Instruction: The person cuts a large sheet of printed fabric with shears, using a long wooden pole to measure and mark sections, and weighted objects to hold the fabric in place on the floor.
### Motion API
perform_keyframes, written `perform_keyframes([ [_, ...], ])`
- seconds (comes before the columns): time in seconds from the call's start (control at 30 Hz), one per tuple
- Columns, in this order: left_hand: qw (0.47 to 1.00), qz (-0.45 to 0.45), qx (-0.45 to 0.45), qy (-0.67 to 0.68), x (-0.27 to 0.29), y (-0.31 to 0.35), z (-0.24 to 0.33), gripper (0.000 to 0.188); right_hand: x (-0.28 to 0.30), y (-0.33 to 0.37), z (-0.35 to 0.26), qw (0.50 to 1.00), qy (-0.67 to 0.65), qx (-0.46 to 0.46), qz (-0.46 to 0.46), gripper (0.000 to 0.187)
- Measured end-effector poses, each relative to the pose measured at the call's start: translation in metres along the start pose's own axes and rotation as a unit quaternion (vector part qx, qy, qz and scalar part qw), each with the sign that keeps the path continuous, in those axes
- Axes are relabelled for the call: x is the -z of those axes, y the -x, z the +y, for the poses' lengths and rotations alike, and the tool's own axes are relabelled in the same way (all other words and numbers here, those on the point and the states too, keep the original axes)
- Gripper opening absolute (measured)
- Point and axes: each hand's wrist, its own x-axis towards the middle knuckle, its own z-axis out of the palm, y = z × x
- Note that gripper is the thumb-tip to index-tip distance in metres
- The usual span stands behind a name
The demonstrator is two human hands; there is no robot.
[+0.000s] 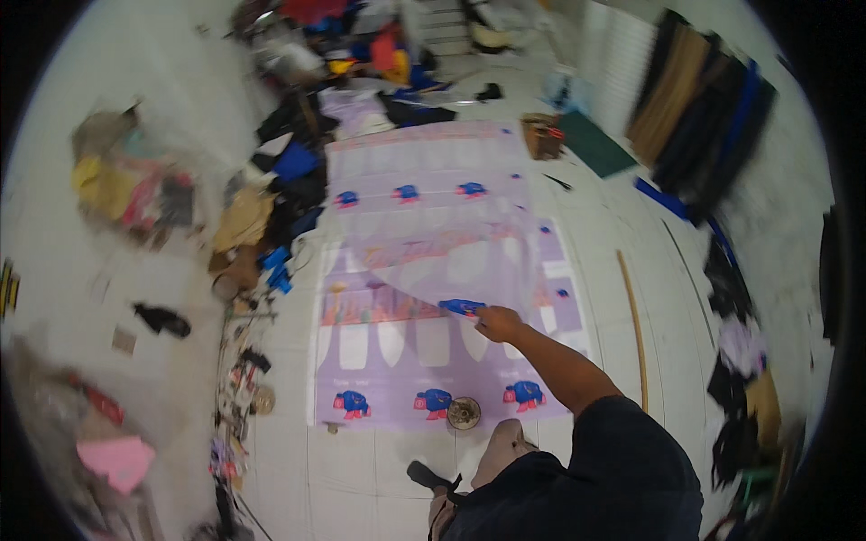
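Note:
My right hand [498, 325] is closed on the near edge of a thin, pale purple printed sheet [424, 206], raising that edge. A blue-and-pink patch [462, 307], apparently part of the print, shows right beside the fingers. Under it, another purple printed sheet [433, 361] lies flat on the floor, with white shapes and a row of blue-and-pink figures. A round metal object [464, 413] rests on its near edge, close to my leg. My left hand is out of view.
Heaped cloth and scraps [293, 162] line the left side. A wooden stick [633, 329], scissors [559, 182], a brown box [542, 137] and a dark green board [597, 144] lie to the right. Fabric rolls [672, 99] lean on the far-right wall.

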Motion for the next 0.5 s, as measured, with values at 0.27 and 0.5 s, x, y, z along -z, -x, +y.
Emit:
perform_keyframes([
  [0.27, 0.976, -0.124, -0.073, -0.164, 0.071, -0.115, 0.029, 0.030, -0.030, 0.046, -0.033, 0.993, -0.033, -0.068, 0.088, 0.028],
  [0.5, 0.933, -0.223, -0.071, -0.272, -0.005, -0.222, -0.035, 0.031, -0.128, 0.050, 0.010, 0.970, -0.047, -0.006, 0.237, 0.021],
])
